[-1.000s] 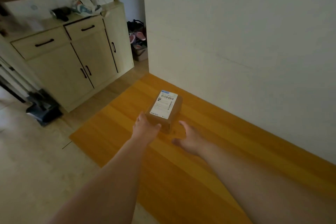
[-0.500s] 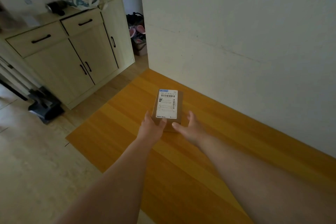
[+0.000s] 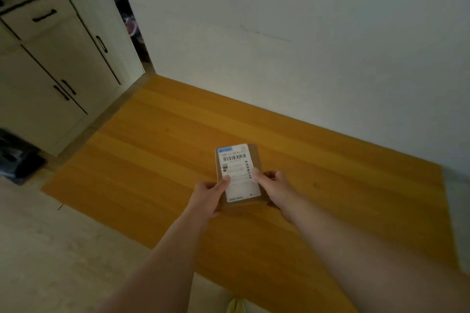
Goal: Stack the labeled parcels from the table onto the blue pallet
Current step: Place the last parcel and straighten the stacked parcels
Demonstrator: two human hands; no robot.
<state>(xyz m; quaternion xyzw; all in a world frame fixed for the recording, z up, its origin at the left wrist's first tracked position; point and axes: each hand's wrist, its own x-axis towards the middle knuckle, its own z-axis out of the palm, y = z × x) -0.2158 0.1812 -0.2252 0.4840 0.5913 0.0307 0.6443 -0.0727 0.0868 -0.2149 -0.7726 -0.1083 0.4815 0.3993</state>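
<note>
A small brown cardboard parcel (image 3: 239, 160) with a white barcode label on top is held above the orange wooden table (image 3: 157, 150). My left hand (image 3: 209, 198) grips its left side with the thumb on the label. My right hand (image 3: 273, 185) grips its right side, thumb also on the label. No blue pallet is in view.
A white wall (image 3: 305, 46) runs along the table's far edge. A cream cabinet (image 3: 63, 71) with black handles stands to the left, clutter on top. Dark objects (image 3: 15, 157) sit on the pale floor by the cabinet. A yellow shoe tip (image 3: 236, 306) shows at the bottom.
Both hands have closed on the parcel and drawn it nearer to me across the table. The view has shifted right and closer to the table.
</note>
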